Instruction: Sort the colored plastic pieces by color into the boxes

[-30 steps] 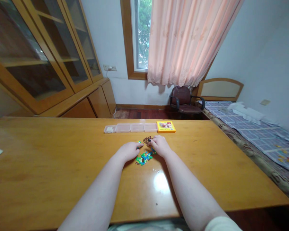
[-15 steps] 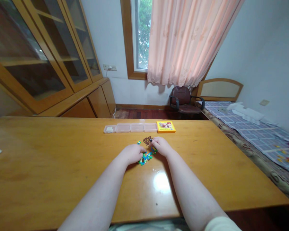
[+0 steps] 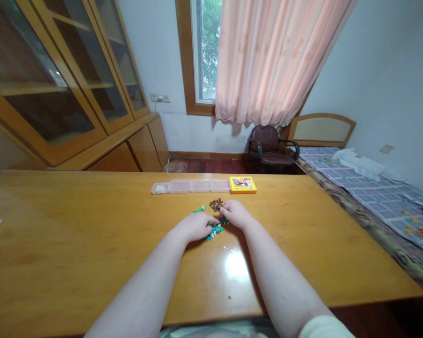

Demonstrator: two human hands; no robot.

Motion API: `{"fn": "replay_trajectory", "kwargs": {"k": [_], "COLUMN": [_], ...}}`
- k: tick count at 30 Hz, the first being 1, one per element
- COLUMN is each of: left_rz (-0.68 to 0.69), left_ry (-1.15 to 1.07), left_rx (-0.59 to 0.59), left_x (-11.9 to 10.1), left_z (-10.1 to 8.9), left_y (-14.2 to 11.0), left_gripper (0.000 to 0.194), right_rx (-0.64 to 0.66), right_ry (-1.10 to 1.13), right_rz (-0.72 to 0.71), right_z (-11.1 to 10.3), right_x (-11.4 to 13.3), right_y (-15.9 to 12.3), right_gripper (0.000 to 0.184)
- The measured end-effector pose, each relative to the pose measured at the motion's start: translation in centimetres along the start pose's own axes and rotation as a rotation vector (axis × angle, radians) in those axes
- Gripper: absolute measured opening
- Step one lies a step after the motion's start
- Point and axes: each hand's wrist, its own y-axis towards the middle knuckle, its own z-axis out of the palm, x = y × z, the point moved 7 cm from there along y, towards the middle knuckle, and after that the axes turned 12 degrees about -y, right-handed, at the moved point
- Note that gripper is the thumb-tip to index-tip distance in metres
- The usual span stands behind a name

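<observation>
A small heap of blue, green and white toy brick pieces (image 3: 215, 231) lies on the wooden table between my hands. My left hand (image 3: 196, 226) rests at its left edge, fingers apart, the index finger reaching over the pieces. Just beyond is a cluster of small brown pieces (image 3: 216, 203). My right hand (image 3: 235, 214) pinches a small dark piece (image 3: 219, 208) at the near edge of that cluster; its exact kind is too small to tell. A few green and yellow pieces (image 3: 200, 209) sit beyond my left hand. My hands partly hide the heap.
Clear plastic compartment trays (image 3: 200, 186) stand in a row along the far side of the wooden table (image 3: 91, 234). A yellow box (image 3: 243, 185) adjoins their right end. Tiny clear bits (image 3: 228, 247) lie nearer me. A brown armchair (image 3: 266, 145) stands behind the table, a bed (image 3: 359, 183) to its right.
My left hand has shifted slightly across the heap, and more green pieces show beyond it. The dark piece in my right hand has moved slightly left and nearer me.
</observation>
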Motion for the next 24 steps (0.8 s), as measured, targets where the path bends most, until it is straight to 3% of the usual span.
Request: {"fn": "replay_trajectory", "kwargs": {"k": [6,12,19,24], "left_rz": [-0.142,0.029,-0.102,-0.003], "left_ry": [0.081,-0.026,0.056,0.023], "left_rx": [-0.107,-0.020,-0.059,-0.003], "left_x": [0.9,-1.1,0.3,-0.8], "left_z": [-1.1,-0.1,-0.4,-0.3], "left_y": [-0.2,-0.2,-0.1,-0.3], "left_gripper": [0.040,0.040,0.038,0.040], "right_rx": [-0.026,-0.071,0.012,0.096], "right_ry": [-0.076,-0.010,0.111,0.210], "right_rz": [0.113,0.051,0.150,0.068], "right_z": [-0.1,-0.5,0.3,0.7], "right_x": [-0.9,-0.3,-0.9,0.0], "right_y": [0.0,0.2,-0.1,-0.3], "right_gripper": [0.045,0.043,0.037,0.033]}}
